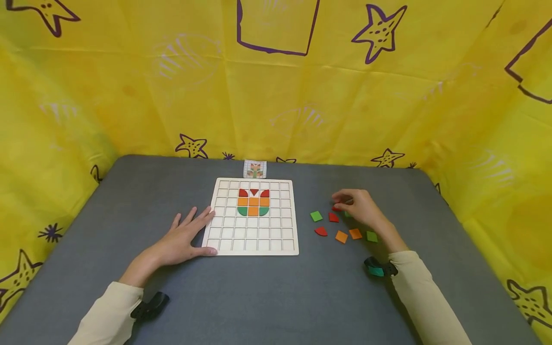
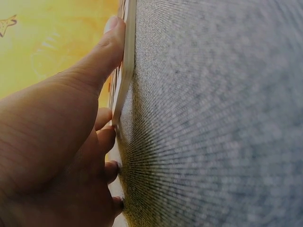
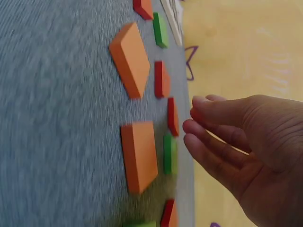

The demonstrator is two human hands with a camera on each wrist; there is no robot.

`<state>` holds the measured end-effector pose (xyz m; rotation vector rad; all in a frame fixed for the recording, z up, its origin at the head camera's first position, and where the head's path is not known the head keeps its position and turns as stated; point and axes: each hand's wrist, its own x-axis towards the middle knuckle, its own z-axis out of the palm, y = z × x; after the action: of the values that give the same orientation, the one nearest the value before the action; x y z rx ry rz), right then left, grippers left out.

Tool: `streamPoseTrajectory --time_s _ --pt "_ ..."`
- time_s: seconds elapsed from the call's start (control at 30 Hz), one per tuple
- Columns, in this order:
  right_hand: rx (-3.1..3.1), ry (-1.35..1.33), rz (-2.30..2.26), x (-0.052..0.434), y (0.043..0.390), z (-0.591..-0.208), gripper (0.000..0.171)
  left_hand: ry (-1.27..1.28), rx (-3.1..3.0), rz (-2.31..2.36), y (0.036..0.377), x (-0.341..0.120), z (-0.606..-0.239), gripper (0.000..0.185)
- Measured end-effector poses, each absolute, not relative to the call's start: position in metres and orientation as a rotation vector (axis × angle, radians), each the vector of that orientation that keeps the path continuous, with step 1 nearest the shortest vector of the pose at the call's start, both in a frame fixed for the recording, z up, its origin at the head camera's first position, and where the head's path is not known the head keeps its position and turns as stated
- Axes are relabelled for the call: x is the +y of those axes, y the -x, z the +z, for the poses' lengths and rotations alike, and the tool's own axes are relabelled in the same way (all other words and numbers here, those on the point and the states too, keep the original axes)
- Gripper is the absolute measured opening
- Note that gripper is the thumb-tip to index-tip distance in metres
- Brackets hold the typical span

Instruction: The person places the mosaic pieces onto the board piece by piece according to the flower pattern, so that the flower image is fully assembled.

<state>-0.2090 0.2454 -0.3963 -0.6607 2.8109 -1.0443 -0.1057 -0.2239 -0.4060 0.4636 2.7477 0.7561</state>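
My left hand point(image 1: 183, 239) lies spread at the left side of a white gridded board point(image 1: 250, 243), thumb on its near corner and fingertips on the left edge. In the left wrist view the thumb point(image 2: 102, 52) reaches along the board's edge. On the board are two red corner pieces and a red triangle point(image 1: 254, 191), orange squares point(image 1: 254, 201) and green rounded pieces point(image 1: 242, 211). My right hand point(image 1: 355, 206) hovers over loose tiles, fingers loosely bent, fingertips close to a red piece point(image 3: 173, 117). Nothing shows between its fingers.
Around the right hand lie green tiles point(image 1: 316, 216), red rounded pieces point(image 1: 321, 231) and orange squares point(image 1: 341, 236). A small pattern card point(image 1: 255, 169) sits behind the board on the grey table point(image 1: 267, 302). Yellow patterned cloth point(image 1: 194, 96) hangs at the back and sides.
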Motion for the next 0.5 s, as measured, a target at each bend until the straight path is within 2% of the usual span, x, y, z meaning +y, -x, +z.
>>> streamPoseTrajectory --time_s 0.5 --pt "2.806 0.649 -0.941 0.276 0.205 -0.398 0.031 -0.472 2.745 0.764 0.105 -0.223 -0.404 0.102"
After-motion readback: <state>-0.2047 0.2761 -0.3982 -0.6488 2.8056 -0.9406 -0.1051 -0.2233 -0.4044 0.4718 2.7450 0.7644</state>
